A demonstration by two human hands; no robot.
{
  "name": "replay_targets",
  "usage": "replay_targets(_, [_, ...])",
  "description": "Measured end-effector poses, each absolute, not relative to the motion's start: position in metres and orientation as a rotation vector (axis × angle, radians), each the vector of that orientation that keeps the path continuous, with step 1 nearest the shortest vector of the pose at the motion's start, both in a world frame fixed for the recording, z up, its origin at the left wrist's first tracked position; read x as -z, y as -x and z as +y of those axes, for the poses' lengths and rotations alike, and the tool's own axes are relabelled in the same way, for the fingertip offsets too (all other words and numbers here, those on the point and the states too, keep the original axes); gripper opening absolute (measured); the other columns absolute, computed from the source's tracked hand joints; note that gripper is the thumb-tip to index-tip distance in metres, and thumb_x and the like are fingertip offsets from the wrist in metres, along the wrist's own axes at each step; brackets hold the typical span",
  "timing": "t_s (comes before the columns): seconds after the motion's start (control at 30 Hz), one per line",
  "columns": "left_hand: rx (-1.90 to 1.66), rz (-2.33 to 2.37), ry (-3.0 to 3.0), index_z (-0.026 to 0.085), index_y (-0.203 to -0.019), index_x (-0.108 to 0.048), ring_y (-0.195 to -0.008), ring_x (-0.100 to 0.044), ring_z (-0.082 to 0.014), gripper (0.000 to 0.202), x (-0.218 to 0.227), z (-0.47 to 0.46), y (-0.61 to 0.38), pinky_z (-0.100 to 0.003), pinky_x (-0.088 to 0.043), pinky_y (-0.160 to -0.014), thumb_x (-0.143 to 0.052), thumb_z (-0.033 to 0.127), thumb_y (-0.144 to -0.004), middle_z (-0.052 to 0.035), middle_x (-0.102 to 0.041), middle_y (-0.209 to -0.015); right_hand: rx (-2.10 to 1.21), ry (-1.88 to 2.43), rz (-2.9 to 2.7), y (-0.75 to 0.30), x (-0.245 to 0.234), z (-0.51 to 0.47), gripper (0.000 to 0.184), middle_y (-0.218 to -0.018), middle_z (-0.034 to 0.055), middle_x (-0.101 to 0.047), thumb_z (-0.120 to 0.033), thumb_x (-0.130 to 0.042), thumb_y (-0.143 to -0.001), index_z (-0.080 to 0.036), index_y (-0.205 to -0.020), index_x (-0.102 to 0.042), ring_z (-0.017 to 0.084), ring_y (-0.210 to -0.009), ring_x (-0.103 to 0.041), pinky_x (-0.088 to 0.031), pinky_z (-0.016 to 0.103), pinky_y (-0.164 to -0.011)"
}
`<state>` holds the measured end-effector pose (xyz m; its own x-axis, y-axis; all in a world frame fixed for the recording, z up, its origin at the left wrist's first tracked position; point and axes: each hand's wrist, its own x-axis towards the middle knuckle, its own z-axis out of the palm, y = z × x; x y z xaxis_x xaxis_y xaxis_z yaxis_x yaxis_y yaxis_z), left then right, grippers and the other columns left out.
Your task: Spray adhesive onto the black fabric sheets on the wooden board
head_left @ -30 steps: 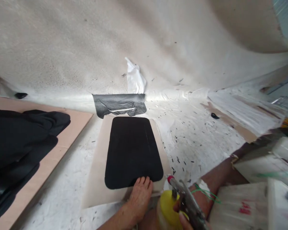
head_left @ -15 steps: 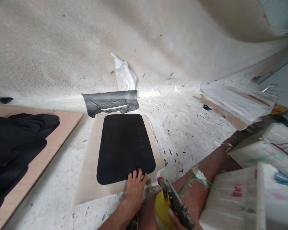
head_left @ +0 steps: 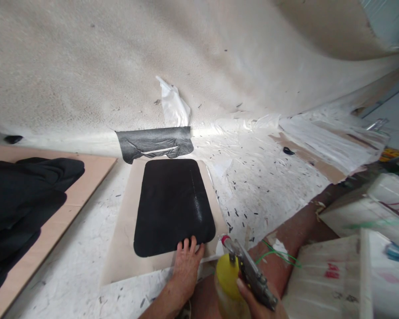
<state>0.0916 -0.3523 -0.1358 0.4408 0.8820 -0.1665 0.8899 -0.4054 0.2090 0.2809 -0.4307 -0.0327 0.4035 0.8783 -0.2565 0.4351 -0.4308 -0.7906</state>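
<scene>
A black fabric panel with rounded corners lies flat on a beige sheet. My left hand rests on the panel's near edge, its fingers spread and pressing down. My right hand is wrapped around a metal spray gun with a red tip and a yellow-capped cup below it. The gun's tip is beside the panel's near right corner, pointing toward the panel. Along the panel's right side runs a pale speckled streak.
A pile of black fabric lies on a pinkish board at left. A grey-black scrap sits behind the panel. White plastic tubs stand at lower right. A stained cloth hangs at the back.
The pale streak on the panel's right side has grown longer and brighter toward the near edge. The spray gun has shifted slightly right and up. My left hand stays in place.
</scene>
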Motion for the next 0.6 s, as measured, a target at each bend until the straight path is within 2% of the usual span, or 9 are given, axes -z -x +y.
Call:
replay_targets(0.07, [0.039,1.530,-2.449,0.030,-0.135,-0.048,-0.120,-0.042,-0.0334,0.054,0.137,-0.353,-0.090,-0.052,-0.034,-0.095,-0.054,0.021,-0.082,-0.0149,-0.043,-0.140,-0.934,1.988,-1.174,-0.280,0.028,-0.424,0.043,-0.101,0.0061,-0.073,-0.053,-0.063,-0.071,-0.023,-0.100,-0.074,0.034,-0.103,-0.063,-0.049,0.042,-0.095])
replay_targets(0.2, [0.003,1.556,-2.460,0.029,-0.134,-0.049,-0.121,-0.042,-0.0323,0.053,0.141,-0.354,-0.089,-0.051,-0.034,-0.096,-0.051,0.018,-0.082,-0.0135,-0.043,-0.139,-0.903,2.005,-1.299,-0.277,0.017,-0.415,0.054,-0.117,0.0134,-0.066,-0.054,-0.055,-0.079,-0.014,-0.115,-0.064,0.033,-0.116,-0.054,-0.035,0.051,-0.107])
replay_targets(0.33, [-0.027,1.560,-2.445,0.029,-0.132,-0.051,-0.119,-0.044,-0.0312,0.050,0.142,-0.354,-0.088,-0.050,-0.035,-0.096,-0.047,0.015,-0.084,-0.0127,-0.045,-0.138,-0.893,1.985,-1.302,-0.268,-0.001,-0.406,0.063,-0.117,0.0224,-0.063,-0.053,-0.050,-0.079,-0.002,-0.115,-0.058,0.035,-0.115,-0.055,-0.038,0.048,-0.105])
replay_targets(0.4, [-0.009,1.551,-2.435,0.027,-0.132,-0.051,-0.119,-0.044,-0.0317,0.049,0.141,-0.353,-0.088,-0.050,-0.036,-0.096,-0.047,0.014,-0.085,-0.0134,-0.045,-0.138,-0.874,1.959,-1.280,-0.263,-0.012,-0.401,0.057,-0.113,0.0201,-0.066,-0.050,-0.051,-0.078,-0.004,-0.111,-0.061,0.035,-0.112,-0.058,-0.043,0.045,-0.101])
replay_targets(0.5, [0.001,1.542,-2.431,0.026,-0.132,-0.051,-0.119,-0.044,-0.0323,0.048,0.141,-0.353,-0.087,-0.050,-0.036,-0.096,-0.048,0.016,-0.085,-0.0136,-0.045,-0.138,-0.858,1.912,-1.213,-0.258,-0.023,-0.394,0.040,-0.104,0.0114,-0.072,-0.045,-0.058,-0.076,-0.014,-0.100,-0.069,0.032,-0.105,-0.063,-0.050,0.038,-0.093])
replay_targets(0.6, [-0.040,1.561,-2.449,0.027,-0.131,-0.052,-0.119,-0.045,-0.0310,0.047,0.142,-0.354,-0.087,-0.049,-0.038,-0.095,-0.047,0.014,-0.086,-0.0124,-0.047,-0.137,-0.801,1.896,-1.188,-0.256,-0.029,-0.388,0.032,-0.096,0.0084,-0.074,-0.041,-0.062,-0.074,-0.016,-0.092,-0.072,0.030,-0.098,-0.066,-0.055,0.033,-0.084])
